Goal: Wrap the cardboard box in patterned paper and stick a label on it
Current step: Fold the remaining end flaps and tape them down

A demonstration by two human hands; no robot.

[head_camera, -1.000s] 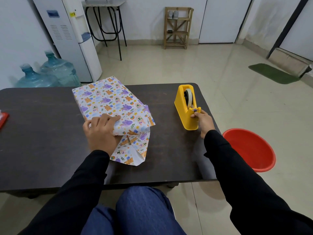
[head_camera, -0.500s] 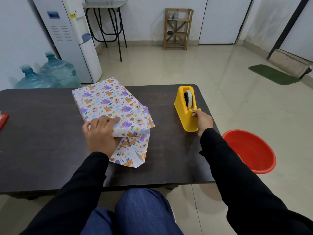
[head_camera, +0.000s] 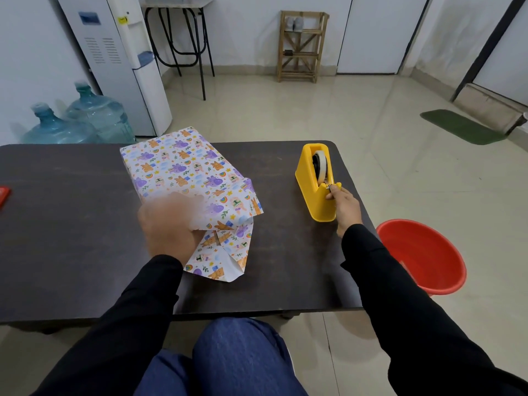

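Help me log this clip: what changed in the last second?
Only the left hand changed: it now blurs in motion on the wrapped box, direction unclear. The right hand keeps its grip at the cutter of the yellow tape dispenser; box and dispenser stayed put.

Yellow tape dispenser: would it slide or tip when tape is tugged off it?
The yellow tape dispenser would probably hold its place: its long base sits flat on the table. It looks like hard plastic, so stiff. The right hand pinches at its low front end, so tipping seems unlikely; a slide is possible.
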